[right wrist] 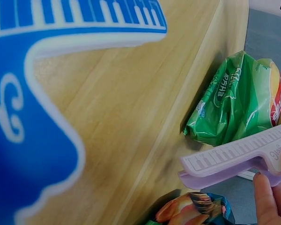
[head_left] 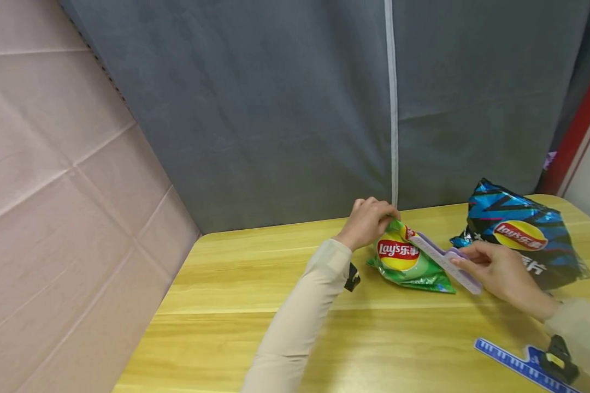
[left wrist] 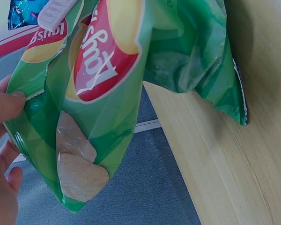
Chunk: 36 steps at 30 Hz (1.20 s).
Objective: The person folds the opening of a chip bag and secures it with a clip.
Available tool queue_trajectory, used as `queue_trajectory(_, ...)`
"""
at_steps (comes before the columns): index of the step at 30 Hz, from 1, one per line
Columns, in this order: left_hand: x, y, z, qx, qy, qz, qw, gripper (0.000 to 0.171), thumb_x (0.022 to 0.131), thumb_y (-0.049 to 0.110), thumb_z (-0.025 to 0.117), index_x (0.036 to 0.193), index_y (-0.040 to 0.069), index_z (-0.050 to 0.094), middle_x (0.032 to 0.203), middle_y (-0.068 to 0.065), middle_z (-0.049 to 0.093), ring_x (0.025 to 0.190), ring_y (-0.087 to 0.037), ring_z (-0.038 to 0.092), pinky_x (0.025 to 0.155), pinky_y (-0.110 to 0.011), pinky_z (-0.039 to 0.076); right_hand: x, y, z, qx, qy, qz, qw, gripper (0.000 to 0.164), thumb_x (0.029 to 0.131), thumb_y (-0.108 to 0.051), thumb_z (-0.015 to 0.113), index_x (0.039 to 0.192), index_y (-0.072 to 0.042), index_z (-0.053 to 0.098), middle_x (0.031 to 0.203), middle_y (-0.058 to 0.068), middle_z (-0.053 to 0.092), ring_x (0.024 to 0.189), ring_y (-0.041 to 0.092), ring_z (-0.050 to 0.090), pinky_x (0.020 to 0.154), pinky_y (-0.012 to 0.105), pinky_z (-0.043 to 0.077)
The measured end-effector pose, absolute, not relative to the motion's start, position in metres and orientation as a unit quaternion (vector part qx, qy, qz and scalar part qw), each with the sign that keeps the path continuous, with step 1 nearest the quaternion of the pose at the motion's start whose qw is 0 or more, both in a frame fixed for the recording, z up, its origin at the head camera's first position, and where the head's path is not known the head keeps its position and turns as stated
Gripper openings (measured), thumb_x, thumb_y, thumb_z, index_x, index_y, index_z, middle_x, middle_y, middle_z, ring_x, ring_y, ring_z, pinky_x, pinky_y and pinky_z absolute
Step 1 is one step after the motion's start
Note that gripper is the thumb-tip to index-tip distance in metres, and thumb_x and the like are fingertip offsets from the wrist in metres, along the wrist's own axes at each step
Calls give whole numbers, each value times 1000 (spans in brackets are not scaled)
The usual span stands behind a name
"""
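Observation:
A green bag of Lay's chips (head_left: 390, 265) sits on the table with its top edge folded over. My left hand (head_left: 371, 221) pinches the bag's upper left corner between thumb and fingers, plain in the left wrist view, where chips show through a clear patch (left wrist: 82, 176). From the right, my right hand (head_left: 496, 270) grips the handle of a long lilac bag clip (head_left: 444, 263) with a piano-key pattern. The clip lies slanted across the folded top at its right side. In the right wrist view its near end (right wrist: 210, 161) sticks out past the bag, jaws slightly apart.
A blue and black Lay's bag (head_left: 531, 262) stands behind my right hand. Toward the near right lies a blue piano-key clip (head_left: 506, 357), partly hidden by the wrist camera (head_left: 558, 360). A grey curtain (head_left: 275, 120) hangs behind the wooden table (head_left: 216, 305).

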<state>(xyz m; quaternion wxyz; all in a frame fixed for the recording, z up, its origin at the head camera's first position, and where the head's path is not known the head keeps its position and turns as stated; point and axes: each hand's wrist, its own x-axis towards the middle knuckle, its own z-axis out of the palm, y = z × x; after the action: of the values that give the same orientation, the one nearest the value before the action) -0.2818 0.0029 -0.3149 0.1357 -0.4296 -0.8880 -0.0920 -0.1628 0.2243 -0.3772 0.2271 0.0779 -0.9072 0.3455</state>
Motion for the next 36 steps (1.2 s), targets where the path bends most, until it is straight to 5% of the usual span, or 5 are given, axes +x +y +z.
queue_trajectory(15,-281,4,-314,-429,-887,-90,142,19,93,19,50,102,25,66,100,14,62,89,-5,48,86,-25,29,-168,220,-371,77,-911,344,213,25,76,-16,72,90,4,66,79,15,65,60,-4,48,53,15,42)
queue_trajectory(22,-280,4,-314,-427,-888,-92,140,19,92,20,51,102,25,66,101,14,62,90,-5,48,86,-25,29,-171,215,-368,80,-912,341,215,23,74,-12,74,89,4,66,76,11,63,62,14,51,53,17,41)
queue_trajectory(29,-278,4,-313,-427,-888,-95,140,19,92,20,51,102,25,66,101,14,63,89,-4,48,86,-25,29,-175,212,-366,92,-902,351,233,22,71,-10,75,85,4,66,74,12,64,59,0,49,52,14,41)
queue_trajectory(36,-278,4,-314,-427,-888,-97,138,19,92,19,52,102,25,66,101,14,63,91,-4,48,88,-26,29,-175,209,-364,84,-908,346,219,21,74,-12,73,86,4,65,76,12,64,61,14,52,53,17,42)
